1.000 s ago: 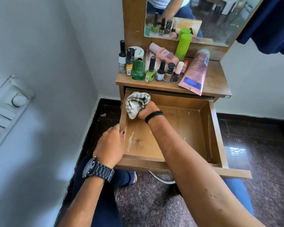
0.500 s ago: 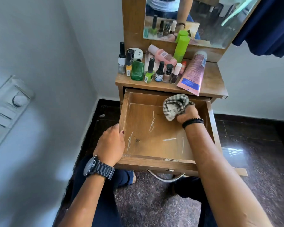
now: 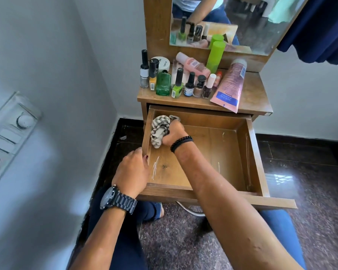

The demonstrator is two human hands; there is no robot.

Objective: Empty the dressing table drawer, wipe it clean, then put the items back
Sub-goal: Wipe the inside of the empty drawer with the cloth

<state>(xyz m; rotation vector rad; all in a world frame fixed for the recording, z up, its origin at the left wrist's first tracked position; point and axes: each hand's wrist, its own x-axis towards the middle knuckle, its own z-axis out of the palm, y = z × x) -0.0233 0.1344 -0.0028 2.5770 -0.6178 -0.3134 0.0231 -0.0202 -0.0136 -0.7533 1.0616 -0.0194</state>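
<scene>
The wooden drawer (image 3: 230,152) of the dressing table is pulled out and holds only white streaks on its floor. My right hand (image 3: 174,133) grips a bunched striped cloth (image 3: 159,130) and presses it into the drawer's back left corner. My left hand (image 3: 133,172) holds the drawer's left wall near the front, fingers curled over the edge. On the table top (image 3: 254,94) stand several nail polish bottles (image 3: 178,82), a green glass bottle (image 3: 163,83), a pink bottle (image 3: 193,64), a green tube (image 3: 215,55), a white jar (image 3: 162,62) and a lying pink tube (image 3: 230,84).
A mirror (image 3: 232,22) rises behind the table top. A grey wall with a switch panel (image 3: 10,133) is close on the left. Dark blue fabric (image 3: 320,30) hangs at the upper right. The floor (image 3: 310,182) is dark polished stone; my knees are under the drawer.
My right hand swept the cloth from the drawer's back right across to the back left corner. My left hand stayed on the left wall.
</scene>
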